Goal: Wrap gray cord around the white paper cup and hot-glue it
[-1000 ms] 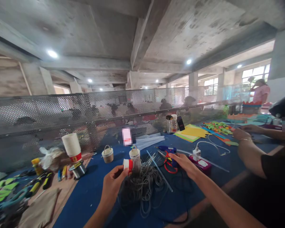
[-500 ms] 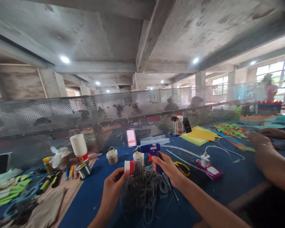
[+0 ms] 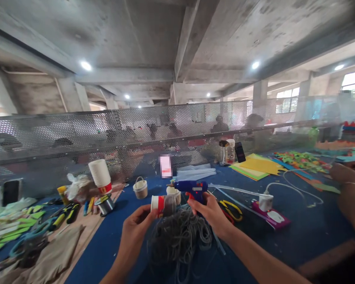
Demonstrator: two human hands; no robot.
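My left hand (image 3: 137, 227) is closed round a paper cup (image 3: 156, 202) with a white and red wall, lying on its side; grey cord is wrapped round its right end. In my right hand (image 3: 210, 211) is a blue hot glue gun (image 3: 192, 186), fingers round its handle near the red trigger. Its nozzle points left, just above the cup. Below both hands a loose heap of grey cord (image 3: 182, 238) lies on the blue table. Behind the held cup stands another pale cup (image 3: 174, 192), partly hidden, and a small handled bucket (image 3: 140, 188) is to its left.
Stacked paper cups (image 3: 99, 175) and a wire spool (image 3: 105, 204) stand left, near scissors (image 3: 32, 238) and a cloth (image 3: 57, 248). On the right are yellow-handled pliers (image 3: 232, 209), a purple power strip (image 3: 273, 217), coloured sheets (image 3: 257, 165) and another person's arm (image 3: 350, 197).
The cup has tipped further onto its side and turned in my left hand, showing more of the grey cord. The glue gun has shifted slightly right; the view has also moved a little.
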